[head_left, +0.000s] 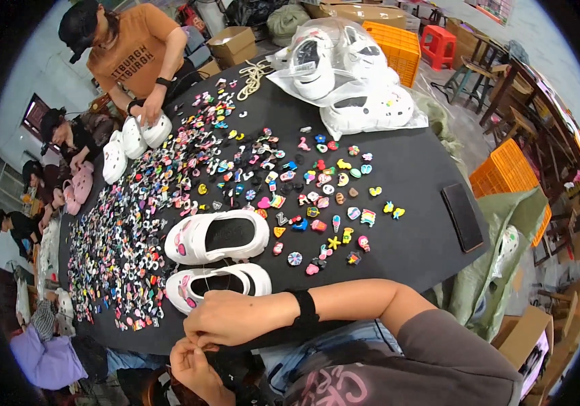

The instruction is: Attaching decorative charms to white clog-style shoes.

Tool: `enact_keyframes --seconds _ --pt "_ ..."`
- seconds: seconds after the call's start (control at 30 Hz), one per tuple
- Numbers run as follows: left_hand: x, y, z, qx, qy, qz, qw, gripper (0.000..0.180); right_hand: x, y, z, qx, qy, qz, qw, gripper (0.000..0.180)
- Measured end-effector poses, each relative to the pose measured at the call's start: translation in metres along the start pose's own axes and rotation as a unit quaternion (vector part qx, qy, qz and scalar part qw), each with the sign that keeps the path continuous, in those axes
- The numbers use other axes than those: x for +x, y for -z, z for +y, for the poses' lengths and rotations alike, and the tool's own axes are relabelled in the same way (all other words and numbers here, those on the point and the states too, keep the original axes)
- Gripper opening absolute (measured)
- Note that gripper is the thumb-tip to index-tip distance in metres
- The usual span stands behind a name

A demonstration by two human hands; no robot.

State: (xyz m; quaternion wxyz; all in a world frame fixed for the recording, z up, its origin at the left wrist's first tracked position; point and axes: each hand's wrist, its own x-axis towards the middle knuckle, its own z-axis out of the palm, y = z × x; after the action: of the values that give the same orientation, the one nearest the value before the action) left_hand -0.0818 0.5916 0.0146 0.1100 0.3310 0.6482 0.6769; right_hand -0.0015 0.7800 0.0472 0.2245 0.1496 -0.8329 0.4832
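My right hand (232,318), with a black band on its wrist, reaches in from the right. It is held just in front of the nearer white clog (260,279) and partly covers it. My left hand (195,371) is below, and the fingertips of both hands meet in a pinch. Whatever they grip is too small to make out. A thin strand seems to rise from near my right hand across the nearer clog. The other white clog (198,222) lies beside it, further away. Both clogs have pinkish charms on their toes.
Many small colourful shoe charms (127,250) cover the black table (412,210). Bagged white clogs (371,108) stand at the far right, a dark phone-like slab (462,218) near the right edge. Opposite, a person in orange (141,51) handles white clogs (134,139); others sit further left.
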Motion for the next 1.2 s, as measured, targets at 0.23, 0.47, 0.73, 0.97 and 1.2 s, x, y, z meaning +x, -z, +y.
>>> enact_keyframes --seconds 0.23,0.47,0.73,0.97,1.2 --pt "0.008 -0.019 0.012 -0.065 -0.01 0.058 0.996 0.008 0.005 -0.012 -0.002 -0.001 -0.031 0.049 0.998 0.01" --pt "-0.003 -0.012 0.014 0.018 0.036 0.068 0.997 0.012 0.008 -0.024 -0.026 -0.077 0.02 0.059 0.995 0.011" --pt "-0.005 -0.012 0.027 -0.042 0.01 0.048 0.998 0.011 0.008 -0.009 -0.024 -0.078 -0.029 0.011 0.996 0.011" --pt "-0.006 -0.008 0.031 0.013 0.007 0.026 1.0 0.012 0.011 -0.001 -0.029 -0.101 -0.017 0.025 0.994 0.009" --pt "-0.005 -0.003 0.028 -0.078 0.049 0.002 0.996 0.011 0.011 -0.003 -0.027 -0.067 -0.014 0.013 0.998 0.008"
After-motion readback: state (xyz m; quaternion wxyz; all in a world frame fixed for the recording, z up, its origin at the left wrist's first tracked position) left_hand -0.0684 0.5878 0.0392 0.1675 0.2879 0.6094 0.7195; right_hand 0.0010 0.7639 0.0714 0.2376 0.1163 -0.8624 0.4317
